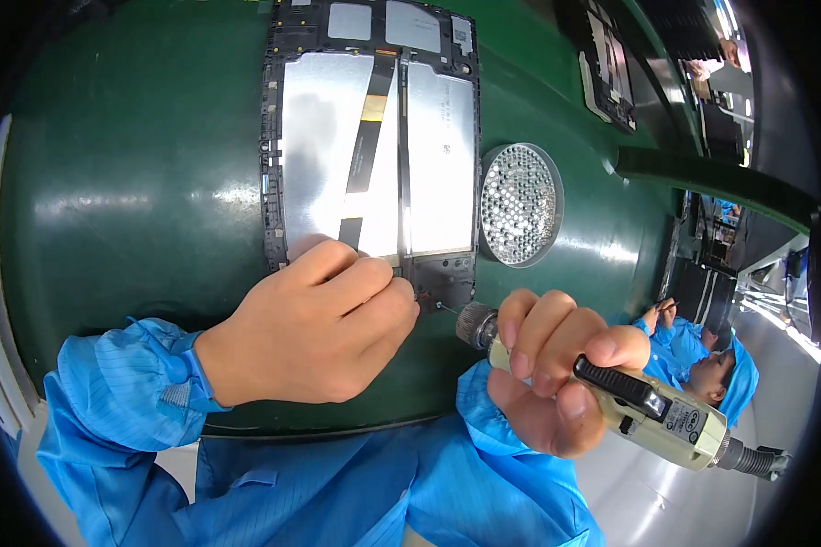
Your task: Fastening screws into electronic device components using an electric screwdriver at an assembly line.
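An open tablet housing [440, 164], black-framed with silver plates and a dark ribbon cable [365, 150] running down it, lies on the green work surface. My left hand [315, 324] rests over its near end, fingers curled and closed; its fingertips, and anything in them, are hidden. In my right hand [556, 365] is a cream electric screwdriver [675, 424] with a black lever and a knurled metal nose. Its thin bit points left and reaches the near right corner of the housing, close to a small screw [440, 305].
A round metal dish [522, 205] with small shiny screws in a holed plate stands right of the housing. Another dark device [609, 68] lies at the far right, near a raised green rail [716, 178]. A co-worker in blue [702, 360] sits to the right.
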Demonstrator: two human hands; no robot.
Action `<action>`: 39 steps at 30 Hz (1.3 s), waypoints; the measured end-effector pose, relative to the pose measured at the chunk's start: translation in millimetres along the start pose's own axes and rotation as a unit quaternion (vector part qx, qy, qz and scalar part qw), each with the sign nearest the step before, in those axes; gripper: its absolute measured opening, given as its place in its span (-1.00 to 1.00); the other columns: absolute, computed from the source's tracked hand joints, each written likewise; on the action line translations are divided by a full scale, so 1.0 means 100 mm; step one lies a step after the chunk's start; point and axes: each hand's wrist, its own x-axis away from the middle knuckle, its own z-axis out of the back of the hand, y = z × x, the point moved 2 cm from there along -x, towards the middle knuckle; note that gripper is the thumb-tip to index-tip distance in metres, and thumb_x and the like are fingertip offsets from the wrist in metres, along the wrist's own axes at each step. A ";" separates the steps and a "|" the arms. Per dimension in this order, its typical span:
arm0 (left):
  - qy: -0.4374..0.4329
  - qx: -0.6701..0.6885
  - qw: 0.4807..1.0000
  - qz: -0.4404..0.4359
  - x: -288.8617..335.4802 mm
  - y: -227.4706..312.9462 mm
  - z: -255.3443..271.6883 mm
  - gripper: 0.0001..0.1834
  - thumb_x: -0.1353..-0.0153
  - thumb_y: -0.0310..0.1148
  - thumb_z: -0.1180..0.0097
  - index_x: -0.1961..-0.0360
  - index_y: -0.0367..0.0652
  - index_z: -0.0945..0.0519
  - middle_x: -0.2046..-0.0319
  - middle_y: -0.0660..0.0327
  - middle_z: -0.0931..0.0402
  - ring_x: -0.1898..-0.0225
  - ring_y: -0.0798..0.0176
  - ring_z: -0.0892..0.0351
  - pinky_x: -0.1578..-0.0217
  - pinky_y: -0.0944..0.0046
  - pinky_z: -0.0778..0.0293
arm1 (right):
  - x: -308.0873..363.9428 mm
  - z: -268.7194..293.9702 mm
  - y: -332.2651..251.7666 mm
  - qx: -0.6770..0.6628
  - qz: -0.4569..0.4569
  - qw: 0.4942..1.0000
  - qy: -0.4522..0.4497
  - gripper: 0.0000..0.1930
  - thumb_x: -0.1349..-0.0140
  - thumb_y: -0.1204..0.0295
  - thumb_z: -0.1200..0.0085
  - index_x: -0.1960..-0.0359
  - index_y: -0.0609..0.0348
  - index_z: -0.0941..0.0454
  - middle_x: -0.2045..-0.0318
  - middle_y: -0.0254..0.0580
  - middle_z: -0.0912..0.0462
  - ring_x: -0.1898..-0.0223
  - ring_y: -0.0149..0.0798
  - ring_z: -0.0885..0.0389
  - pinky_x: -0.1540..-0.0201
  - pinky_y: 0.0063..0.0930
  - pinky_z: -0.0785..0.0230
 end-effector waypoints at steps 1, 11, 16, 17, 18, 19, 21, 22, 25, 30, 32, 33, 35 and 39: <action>-0.002 0.000 1.000 0.001 0.00 0.00 0.00 -0.75 0.09 -0.42 -0.22 0.31 -0.22 -0.63 0.32 0.17 -0.47 0.24 0.18 -0.45 0.30 0.21 -0.35 | 0.00 0.00 0.01 0.003 0.002 1.000 0.003 -0.67 -0.13 0.42 -0.02 0.04 0.11 -0.38 0.61 -0.34 -0.36 0.51 -0.35 -0.34 0.39 -0.35 -0.18; -0.014 0.017 1.000 0.004 -0.02 -0.01 0.00 -0.76 0.11 -0.44 -0.19 0.34 -0.24 -0.64 0.32 0.18 -0.48 0.24 0.19 -0.44 0.32 0.23 -0.34 | -0.01 -0.03 0.03 0.037 -0.003 0.999 0.010 -0.70 -0.13 0.42 -0.03 0.09 0.14 -0.38 0.62 -0.31 -0.37 0.53 -0.33 -0.34 0.41 -0.33 -0.18; -0.021 0.018 1.000 0.002 0.00 -0.01 0.01 -0.77 0.11 -0.44 -0.20 0.36 -0.26 -0.64 0.33 0.18 -0.47 0.24 0.19 -0.44 0.33 0.24 -0.33 | 0.00 -0.06 0.04 0.045 -0.002 0.999 0.009 -0.71 -0.13 0.43 -0.04 0.09 0.14 -0.38 0.62 -0.31 -0.37 0.53 -0.34 -0.34 0.42 -0.33 -0.18; -0.020 0.018 1.000 0.003 0.00 -0.02 0.01 -0.77 0.11 -0.44 -0.20 0.36 -0.26 -0.64 0.33 0.18 -0.47 0.24 0.19 -0.44 0.33 0.24 -0.33 | -0.01 -0.07 0.04 0.049 0.000 0.999 0.011 -0.71 -0.13 0.42 -0.04 0.09 0.14 -0.38 0.63 -0.31 -0.36 0.53 -0.34 -0.34 0.42 -0.33 -0.18; -0.022 0.018 1.000 0.002 -0.01 -0.01 0.01 -0.77 0.11 -0.44 -0.20 0.36 -0.26 -0.64 0.33 0.18 -0.47 0.24 0.19 -0.44 0.33 0.24 -0.33 | -0.01 -0.06 0.05 0.049 0.000 0.999 0.010 -0.71 -0.13 0.42 -0.04 0.09 0.14 -0.38 0.63 -0.31 -0.36 0.53 -0.34 -0.34 0.42 -0.33 -0.18; -0.023 0.017 1.000 0.002 -0.01 -0.01 0.01 -0.77 0.11 -0.44 -0.20 0.36 -0.27 -0.64 0.33 0.19 -0.47 0.24 0.19 -0.44 0.33 0.24 -0.33 | -0.01 -0.03 0.07 0.037 0.020 0.999 0.009 -0.69 -0.10 0.47 -0.06 0.10 0.18 -0.35 0.63 -0.25 -0.39 0.56 -0.29 -0.37 0.45 -0.31 -0.24; -0.022 0.014 1.000 0.001 -0.01 -0.01 0.01 -0.77 0.11 -0.44 -0.19 0.36 -0.27 -0.64 0.33 0.19 -0.47 0.25 0.19 -0.44 0.33 0.24 -0.33 | -0.01 -0.01 0.08 0.025 0.040 0.999 0.007 -0.67 -0.07 0.52 -0.07 0.11 0.23 -0.32 0.63 -0.19 -0.41 0.59 -0.25 -0.40 0.49 -0.29 -0.29; -0.021 0.012 1.000 -0.002 -0.01 -0.01 0.01 -0.77 0.12 -0.44 -0.19 0.36 -0.27 -0.64 0.33 0.19 -0.47 0.25 0.19 -0.44 0.32 0.24 -0.34 | -0.01 -0.01 0.08 0.023 0.041 0.999 0.004 -0.67 -0.07 0.53 -0.07 0.10 0.23 -0.32 0.63 -0.19 -0.41 0.59 -0.25 -0.40 0.49 -0.29 -0.29; -0.025 0.012 1.000 -0.002 0.00 -0.01 0.02 -0.77 0.13 -0.43 -0.19 0.36 -0.27 -0.64 0.33 0.19 -0.47 0.24 0.19 -0.44 0.32 0.24 -0.34 | 0.00 -0.05 0.04 0.038 0.017 0.999 0.001 -0.69 -0.10 0.47 -0.07 0.10 0.18 -0.35 0.63 -0.25 -0.39 0.57 -0.30 -0.37 0.46 -0.32 -0.23; -0.019 0.018 1.000 0.006 -0.01 -0.01 0.02 -0.76 0.14 -0.43 -0.18 0.37 -0.27 -0.64 0.33 0.18 -0.47 0.24 0.19 -0.44 0.31 0.24 -0.34 | 0.01 -0.08 0.01 0.064 -0.011 0.998 0.000 -0.72 -0.14 0.40 -0.07 0.11 0.11 -0.38 0.63 -0.32 -0.36 0.54 -0.34 -0.33 0.43 -0.34 -0.17; -0.017 0.021 1.000 0.009 -0.01 0.00 0.01 -0.76 0.14 -0.42 -0.18 0.37 -0.27 -0.64 0.33 0.18 -0.47 0.24 0.19 -0.44 0.31 0.24 -0.33 | 0.01 -0.08 0.02 0.065 -0.009 0.998 -0.007 -0.73 -0.15 0.40 -0.07 0.13 0.11 -0.37 0.63 -0.32 -0.36 0.54 -0.34 -0.33 0.42 -0.33 -0.17; -0.015 0.024 1.000 0.011 -0.01 0.00 0.01 -0.76 0.14 -0.43 -0.19 0.37 -0.28 -0.64 0.33 0.18 -0.47 0.24 0.19 -0.44 0.32 0.24 -0.33 | 0.01 -0.08 0.02 0.064 -0.010 0.998 -0.007 -0.73 -0.15 0.40 -0.07 0.13 0.11 -0.37 0.63 -0.32 -0.36 0.54 -0.34 -0.33 0.42 -0.33 -0.17; -0.013 0.027 0.999 0.015 -0.01 0.00 0.01 -0.76 0.14 -0.43 -0.19 0.38 -0.28 -0.64 0.34 0.18 -0.47 0.24 0.19 -0.43 0.32 0.24 -0.33 | 0.02 -0.08 0.02 0.064 -0.007 0.998 -0.004 -0.74 -0.15 0.40 -0.07 0.13 0.11 -0.36 0.62 -0.31 -0.36 0.53 -0.33 -0.34 0.41 -0.33 -0.17; -0.026 0.038 0.999 0.016 0.00 -0.01 0.02 -0.76 0.15 -0.43 -0.19 0.38 -0.29 -0.64 0.35 0.18 -0.47 0.25 0.20 -0.43 0.32 0.25 -0.32 | 0.00 -0.09 0.02 0.069 -0.021 0.997 -0.017 -0.74 -0.15 0.40 -0.08 0.14 0.11 -0.36 0.62 -0.31 -0.37 0.53 -0.33 -0.34 0.41 -0.33 -0.17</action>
